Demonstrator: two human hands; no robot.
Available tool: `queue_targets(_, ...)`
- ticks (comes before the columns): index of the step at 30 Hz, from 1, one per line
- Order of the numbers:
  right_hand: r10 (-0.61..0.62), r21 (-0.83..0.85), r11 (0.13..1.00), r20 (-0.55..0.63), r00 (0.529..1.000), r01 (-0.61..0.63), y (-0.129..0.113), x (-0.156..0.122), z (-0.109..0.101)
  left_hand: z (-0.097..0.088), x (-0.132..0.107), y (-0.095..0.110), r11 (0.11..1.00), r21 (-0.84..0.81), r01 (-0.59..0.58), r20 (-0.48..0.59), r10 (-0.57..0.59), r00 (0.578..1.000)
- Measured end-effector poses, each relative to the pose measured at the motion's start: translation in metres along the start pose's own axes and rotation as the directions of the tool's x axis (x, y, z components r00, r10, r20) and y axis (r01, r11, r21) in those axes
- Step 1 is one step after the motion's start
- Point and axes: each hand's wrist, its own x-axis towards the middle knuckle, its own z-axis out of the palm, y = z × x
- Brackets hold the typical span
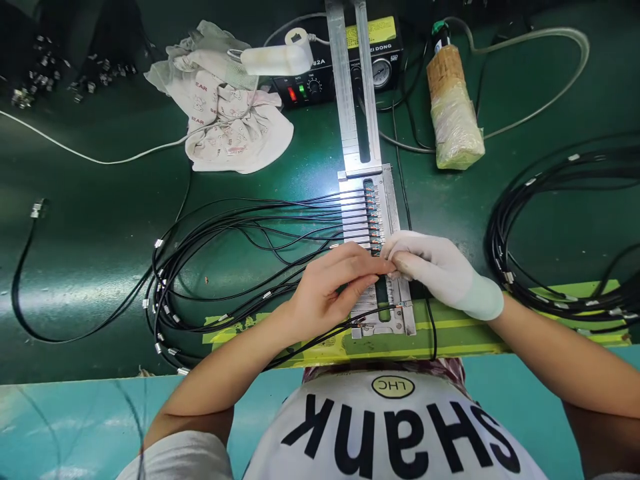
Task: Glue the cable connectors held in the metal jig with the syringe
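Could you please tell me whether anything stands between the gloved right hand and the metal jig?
Nothing visible does: the right hand reaches over the right edge of the jig, its fingertips meeting those of the left hand. The cables come in from the opposite side.

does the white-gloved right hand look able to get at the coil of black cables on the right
Probably yes: the right hand is at the slotted silver metal fixture, but the coil lies close by, with nothing visible blocking the way.
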Motion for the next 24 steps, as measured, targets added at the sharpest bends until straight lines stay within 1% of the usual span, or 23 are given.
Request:
queue_targets(3,0.039,0.025,0.999,0.014,0.999,-0.04,0.001,0.0,0.0,-0.001,0.0,-0.001,0.998,0.052,-0.022,0.023,0.021,1.0)
queue_targets(7,0.036,0.016,0.999,0.01,0.999,-0.036,0.001,0.001,0.0,0.0,0.001,-0.002,0.999,0.044,-0.02,0.026,0.019,0.999)
queue_targets(13,-0.003,-0.021,1.0,-0.016,1.0,0.003,0.001,0.001,0.001,0.001,0.002,-0.002,0.999,-0.012,-0.031,0.015,0.031,0.999)
queue_targets(16,-0.036,-0.015,0.999,-0.022,0.999,0.035,0.001,0.0,0.002,0.001,0.001,0.0,1.0,-0.009,-0.024,0.015,0.024,1.0)
queue_targets(19,-0.064,-0.015,0.998,-0.025,0.998,0.063,0.001,0.0,0.003,0.002,-0.003,0.002,1.0,-0.008,0.018,-0.003,-0.018,1.0)
queue_targets(22,-0.081,-0.022,0.997,-0.026,0.996,0.08,0.001,0.0,0.004,0.003,-0.007,0.002,0.994,-0.037,0.103,-0.028,-0.104,0.994)
queue_targets(24,-0.082,-0.03,0.996,-0.024,0.996,0.081,0.001,-0.001,0.004,0.003,-0.008,0.002,0.992,-0.039,0.116,-0.031,-0.117,0.993)
